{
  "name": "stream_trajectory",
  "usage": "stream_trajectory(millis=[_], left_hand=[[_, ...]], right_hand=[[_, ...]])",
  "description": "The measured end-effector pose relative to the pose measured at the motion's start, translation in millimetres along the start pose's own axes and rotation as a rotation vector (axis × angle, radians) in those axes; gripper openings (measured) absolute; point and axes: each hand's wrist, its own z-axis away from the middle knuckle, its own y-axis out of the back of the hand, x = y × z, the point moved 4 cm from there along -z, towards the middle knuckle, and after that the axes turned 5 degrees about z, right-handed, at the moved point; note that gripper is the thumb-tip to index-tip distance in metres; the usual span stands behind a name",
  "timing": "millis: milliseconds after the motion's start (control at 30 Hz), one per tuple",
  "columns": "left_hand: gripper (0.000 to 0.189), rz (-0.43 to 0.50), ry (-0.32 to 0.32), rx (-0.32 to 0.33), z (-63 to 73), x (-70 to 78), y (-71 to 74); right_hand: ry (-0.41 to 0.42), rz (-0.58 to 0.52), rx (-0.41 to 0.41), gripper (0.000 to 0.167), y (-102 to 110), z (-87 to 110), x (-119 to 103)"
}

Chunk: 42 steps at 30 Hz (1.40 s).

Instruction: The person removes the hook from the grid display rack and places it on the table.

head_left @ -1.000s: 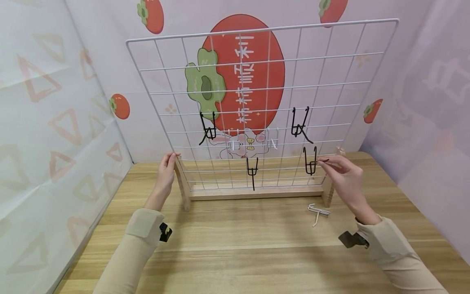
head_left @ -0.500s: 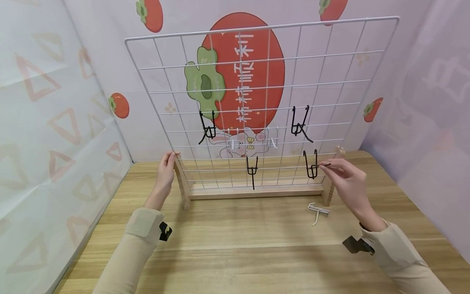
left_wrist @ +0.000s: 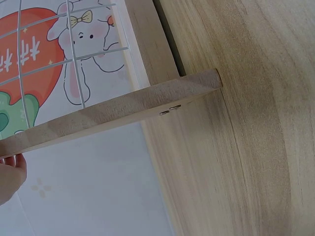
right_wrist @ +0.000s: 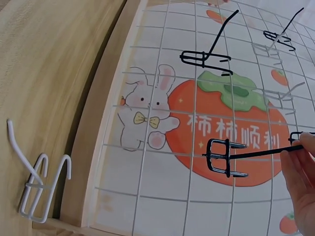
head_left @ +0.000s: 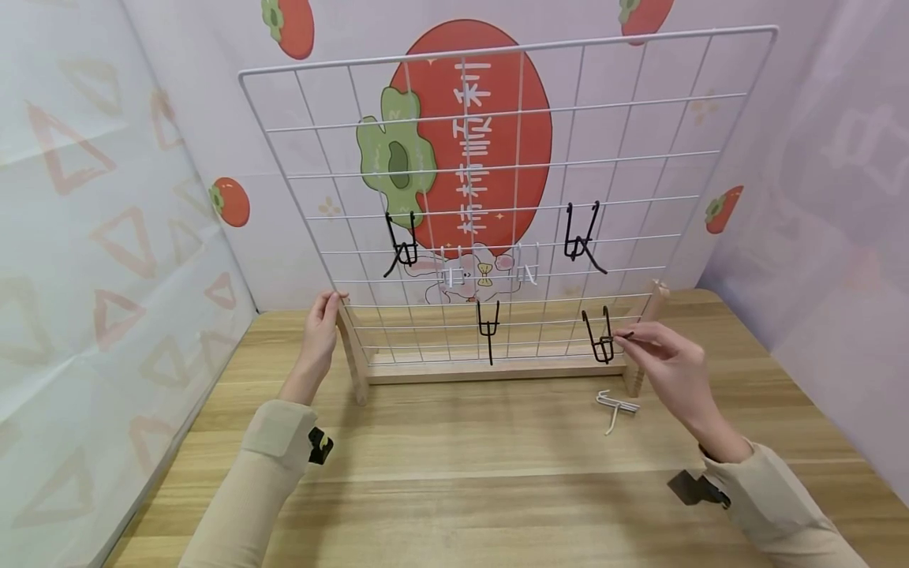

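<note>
My right hand (head_left: 667, 367) pinches the arm of a black wire hook (head_left: 602, 347) between thumb and fingers. The hook's prongs point up in front of the lower right of a white wire grid panel (head_left: 507, 52); whether they touch the grid, I cannot tell. The same hook (right_wrist: 224, 157) shows large in the right wrist view. At the grid's left, my left hand (head_left: 323, 327) grips the upright wooden side piece (head_left: 351, 347), and its fingers (left_wrist: 20, 164) are partly hidden behind that wood in the left wrist view. A white wire hook (head_left: 615, 404) lies on the table.
Three black hooks hang on the grid, at left (head_left: 405, 251), lower middle (head_left: 488, 327) and upper right (head_left: 578, 246). Two white hooks hang between them. A wooden base bar (head_left: 497, 371) crosses the wood-grain table (head_left: 454, 489). Printed cloth (head_left: 611, 87) covers the walls.
My right hand has moved down, carrying the black hook lower in front of the grid, and its prongs have tilted left. The left hand keeps its place on the side piece.
</note>
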Motion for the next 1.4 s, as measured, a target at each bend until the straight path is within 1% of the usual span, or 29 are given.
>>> stream_trajectory(millis=[67,233,400,467,633,733,867,967,1100,1200,1267,1400], left_hand=[[0.025,0.004,-0.003,0.003,0.0,0.1,0.2],[0.021,0.019,-0.011,0.005,-0.2,-0.1,0.7],[0.023,0.013,-0.013,0.001,-0.5,-0.4,0.6],[0.026,0.006,-0.009,-0.001,-0.5,-0.5,0.5],[0.027,0.007,-0.005,0.001,0.2,0.0,0.1],[0.027,0.010,-0.006,0.002,0.2,0.4,-0.3],[0.026,0.008,-0.004,0.003,-0.2,-0.1,-0.4],[0.027,0.006,-0.004,0.004,-0.6,-0.9,-0.2],[0.027,0.003,-0.001,0.012,-1.0,-1.7,0.2],[0.026,0.003,0.001,0.016,-1.4,-2.2,0.5],[0.026,0.000,0.002,0.015,-1.5,-2.5,0.7],[0.025,-0.001,0.001,0.010,-1.2,-2.5,0.5]], right_hand=[[0.006,-0.002,-0.005,0.026,-0.8,1.8,-0.1],[0.021,-0.049,-0.026,0.028,-3.4,6.8,1.0],[0.044,-0.093,-0.056,0.030,-6.9,11.7,3.1],[0.042,-0.105,-0.072,0.030,-8.2,13.7,4.3],[0.025,-0.069,-0.112,0.030,-11.3,19.4,7.0],[0.034,-0.052,-0.124,0.031,-13.6,22.4,7.7],[0.040,-0.063,-0.129,0.030,-16.2,22.1,-0.5],[0.044,-0.062,-0.134,0.029,-18.3,23.9,0.0],[0.038,-0.068,-0.157,0.028,-21.3,29.5,11.4],[0.031,-0.081,-0.172,0.026,-22.7,31.0,13.2],[0.042,-0.091,-0.177,0.026,-23.9,32.0,13.8],[0.032,-0.152,-0.173,0.028,-26.5,34.5,16.2]])
